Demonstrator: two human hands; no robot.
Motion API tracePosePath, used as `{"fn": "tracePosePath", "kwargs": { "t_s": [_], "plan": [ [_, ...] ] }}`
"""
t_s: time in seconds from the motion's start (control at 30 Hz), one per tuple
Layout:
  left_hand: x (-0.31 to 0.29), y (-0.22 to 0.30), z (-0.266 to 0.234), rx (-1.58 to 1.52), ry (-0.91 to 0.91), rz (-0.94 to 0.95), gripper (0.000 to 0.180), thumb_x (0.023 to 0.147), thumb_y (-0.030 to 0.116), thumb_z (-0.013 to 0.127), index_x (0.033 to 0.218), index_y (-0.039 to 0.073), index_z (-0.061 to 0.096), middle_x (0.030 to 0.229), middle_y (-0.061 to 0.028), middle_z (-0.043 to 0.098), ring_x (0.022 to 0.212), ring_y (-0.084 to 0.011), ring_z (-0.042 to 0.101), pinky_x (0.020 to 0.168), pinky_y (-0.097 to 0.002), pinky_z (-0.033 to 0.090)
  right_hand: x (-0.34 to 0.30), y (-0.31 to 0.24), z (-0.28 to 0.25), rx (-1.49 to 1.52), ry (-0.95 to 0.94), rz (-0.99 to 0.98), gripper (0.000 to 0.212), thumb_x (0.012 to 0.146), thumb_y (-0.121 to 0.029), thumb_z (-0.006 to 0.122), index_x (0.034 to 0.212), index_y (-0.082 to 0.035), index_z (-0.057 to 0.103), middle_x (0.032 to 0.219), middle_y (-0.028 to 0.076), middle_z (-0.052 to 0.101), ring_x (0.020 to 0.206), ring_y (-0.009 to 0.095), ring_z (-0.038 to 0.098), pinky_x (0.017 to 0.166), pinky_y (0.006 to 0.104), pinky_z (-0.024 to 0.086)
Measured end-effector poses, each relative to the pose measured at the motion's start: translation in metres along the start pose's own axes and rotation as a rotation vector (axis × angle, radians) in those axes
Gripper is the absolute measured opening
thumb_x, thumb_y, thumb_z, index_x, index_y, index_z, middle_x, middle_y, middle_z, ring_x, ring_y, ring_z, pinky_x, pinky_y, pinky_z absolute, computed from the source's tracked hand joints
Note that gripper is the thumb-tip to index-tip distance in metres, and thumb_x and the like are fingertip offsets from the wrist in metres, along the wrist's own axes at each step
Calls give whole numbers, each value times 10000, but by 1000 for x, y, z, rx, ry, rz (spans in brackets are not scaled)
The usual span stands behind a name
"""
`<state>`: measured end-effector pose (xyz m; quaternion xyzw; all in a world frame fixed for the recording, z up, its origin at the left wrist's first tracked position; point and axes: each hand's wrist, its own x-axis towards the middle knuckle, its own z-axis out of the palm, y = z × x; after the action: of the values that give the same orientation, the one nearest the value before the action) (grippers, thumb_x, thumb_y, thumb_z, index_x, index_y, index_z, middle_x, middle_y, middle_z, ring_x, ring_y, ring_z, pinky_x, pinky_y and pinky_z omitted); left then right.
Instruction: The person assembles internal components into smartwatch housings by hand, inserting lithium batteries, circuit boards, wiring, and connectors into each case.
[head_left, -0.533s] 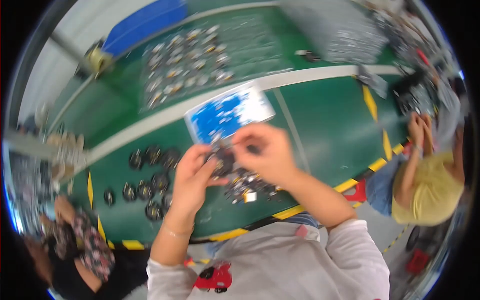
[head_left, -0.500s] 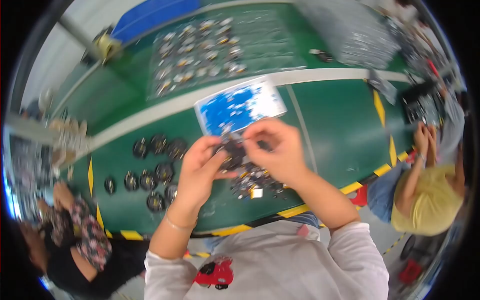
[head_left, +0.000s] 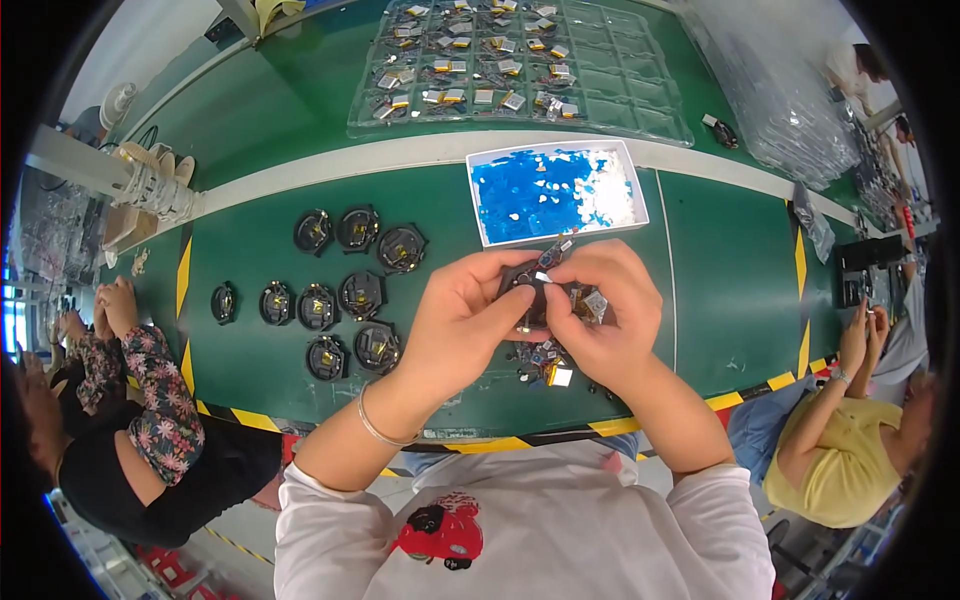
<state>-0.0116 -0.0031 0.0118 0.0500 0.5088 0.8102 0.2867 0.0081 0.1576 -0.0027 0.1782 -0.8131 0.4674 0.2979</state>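
Note:
In my left hand is a round black watch case, its thumb pressed on the face and its fingers behind. My right hand meets it from the other side, thumb and forefinger pinched on a tiny white piece at the case. A small dark circuit board sticks up from the case between the hands. Beneath them lies a pile of small electronic parts, partly hidden, with a silver battery at its near edge.
Several similar black watch cases stand on the green table to the left. A white box of blue and white bits lies beyond my hands. Farther back is a clear compartment tray holding batteries with boards. One co-worker sits left, another right.
The view has shifted, so the table things appear displaced. My right fingers have come down from above the case to its side, close to my left thumb. The left hand keeps hold of the case.

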Motion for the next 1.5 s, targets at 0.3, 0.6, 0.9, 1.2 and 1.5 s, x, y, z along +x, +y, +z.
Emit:
{"fn": "tracePosePath", "kwargs": {
  "t_s": [0.3,0.6,0.9,1.2,1.5],
  "plan": [
    [0,0,-2,-26,-15,23,294,898,-16,470,1190,-37,497,1069,-90,597,934,-143,607,734,-271,569,2,0,5,-15,34,-54,198,618,80,661,790,-6,613,782,104,590,704,200,567,618,275,461],
    [-5,1,2,82,24,154,313,888,-41,484,1201,-49,491,1065,-110,597,929,-151,605,748,-272,557,8,7,9,-34,23,-155,207,612,86,670,792,-10,634,783,101,607,694,225,583,614,293,467],
    [9,-5,-15,295,164,62,178,860,139,544,993,22,563,829,-49,611,650,-104,584,409,-208,432,-3,16,10,179,-105,12,113,762,-146,634,823,-74,573,797,86,586,753,263,590,655,356,475],
    [8,-16,-12,454,-6,96,148,833,50,589,973,2,598,886,-62,622,721,-134,580,575,-238,469,-2,36,13,302,-35,-95,151,620,-141,702,718,-56,625,648,63,533,656,228,543,581,336,436],
    [7,-11,12,502,69,111,190,824,1,557,1004,-25,610,902,-86,624,795,-144,572,711,-240,449,6,60,13,357,-130,-120,99,708,-77,669,697,-20,588,641,68,561,560,181,594,490,285,443]
  ]
}}
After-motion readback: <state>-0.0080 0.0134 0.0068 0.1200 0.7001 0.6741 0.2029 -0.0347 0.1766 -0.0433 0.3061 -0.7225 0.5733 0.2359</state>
